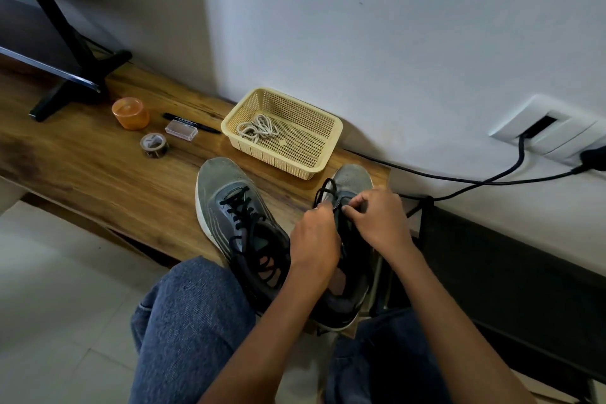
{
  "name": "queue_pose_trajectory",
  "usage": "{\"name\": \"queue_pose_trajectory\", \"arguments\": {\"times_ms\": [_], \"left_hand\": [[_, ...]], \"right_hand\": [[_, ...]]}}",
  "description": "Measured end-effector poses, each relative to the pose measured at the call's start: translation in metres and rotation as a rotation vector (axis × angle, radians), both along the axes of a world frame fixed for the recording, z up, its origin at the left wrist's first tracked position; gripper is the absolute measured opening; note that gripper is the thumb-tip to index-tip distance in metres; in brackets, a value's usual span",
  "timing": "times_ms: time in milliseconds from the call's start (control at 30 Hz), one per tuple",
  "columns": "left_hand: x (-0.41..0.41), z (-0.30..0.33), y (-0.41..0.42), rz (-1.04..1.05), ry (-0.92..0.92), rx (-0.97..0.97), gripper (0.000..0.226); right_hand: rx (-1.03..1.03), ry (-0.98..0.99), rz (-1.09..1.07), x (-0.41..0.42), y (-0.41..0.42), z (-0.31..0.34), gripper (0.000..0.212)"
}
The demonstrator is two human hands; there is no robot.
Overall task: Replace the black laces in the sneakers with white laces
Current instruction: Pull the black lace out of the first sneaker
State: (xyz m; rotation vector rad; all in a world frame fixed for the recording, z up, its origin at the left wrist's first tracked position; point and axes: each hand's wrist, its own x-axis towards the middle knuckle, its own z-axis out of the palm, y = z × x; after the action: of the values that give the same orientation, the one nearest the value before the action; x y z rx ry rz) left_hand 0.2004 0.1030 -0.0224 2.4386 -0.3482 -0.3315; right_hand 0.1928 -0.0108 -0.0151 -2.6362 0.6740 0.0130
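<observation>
Both hands work low and right of centre in the frame, over the right-hand sneaker [352, 180]. The left hand [314, 239] has its fingers curled forward and appears to pinch the black lace [324, 188] at the eyelet row, where a loose loop stands up just above its fingertips. The right hand [380, 216] is curled too, thumb and forefinger closed on the lace or the edge of the tongue; the exact contact is hidden behind the knuckles. The step in hand looks like unthreading the black lace from this shoe, starting near the toe end. To do it well, one hand should steady the upper while the other draws the lace out one crossing at a time, pulling along the line of each eyelet, not upward, so the aglet does not snag. Loosening every crossing first would make the pull easier. The left-hand sneaker [229, 207] lies just beside it at frame centre, its own black lace fully threaded, so most of the task remains. The white laces [257, 128] sit bundled inside the cream basket [328, 154] above the shoes, near the wall, within easy reach. Shoes and basket rest on a wooden bench [98, 167]. Farther toward the upper left lie a tape roll [154, 145], a clear small box [181, 130], a black marker [191, 123] and an orange cup [130, 113].
</observation>
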Motion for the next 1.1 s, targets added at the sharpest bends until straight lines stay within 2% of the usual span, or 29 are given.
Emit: {"name": "queue_pose_trajectory", "arguments": {"times_ms": [200, 300, 400, 600, 800, 933, 1033, 1100], "left_hand": [[0.0, -0.001, 0.0, -0.017, -0.004, 0.009, 0.029], [0.0, -0.001, 0.0, -0.012, 0.006, -0.004, 0.029], [0.0, -0.001, 0.001, 0.004, 0.002, -0.019, 0.026], [0.0, -0.001, 0.001, 0.03, 0.012, -0.031, 0.024], [0.002, -0.001, 0.002, 0.032, 0.037, -0.043, 0.023], [0.002, -0.002, 0.001, 0.028, 0.016, -0.022, 0.028], [0.001, -0.002, 0.0, 0.025, 0.001, -0.019, 0.029], [0.002, -0.001, 0.0, 0.025, 0.001, -0.016, 0.029]], "right_hand": [[-0.132, 0.049, -0.031, 0.015, 0.01, -0.01, 0.016], [-0.106, 0.037, -0.025, 0.019, 0.009, -0.02, 0.021], [0.059, 0.016, -0.035, 0.019, 0.006, -0.015, 0.033], [0.38, 0.004, 0.065, -0.01, 0.001, 0.016, 0.009], [0.702, 0.156, 0.223, -0.036, -0.006, 0.043, 0.01], [0.605, 0.099, 0.112, -0.034, -0.004, 0.044, 0.007], [0.368, -0.077, -0.066, -0.024, -0.001, 0.03, 0.006], [0.228, -0.145, -0.106, -0.016, 0.001, 0.02, 0.005]]}}
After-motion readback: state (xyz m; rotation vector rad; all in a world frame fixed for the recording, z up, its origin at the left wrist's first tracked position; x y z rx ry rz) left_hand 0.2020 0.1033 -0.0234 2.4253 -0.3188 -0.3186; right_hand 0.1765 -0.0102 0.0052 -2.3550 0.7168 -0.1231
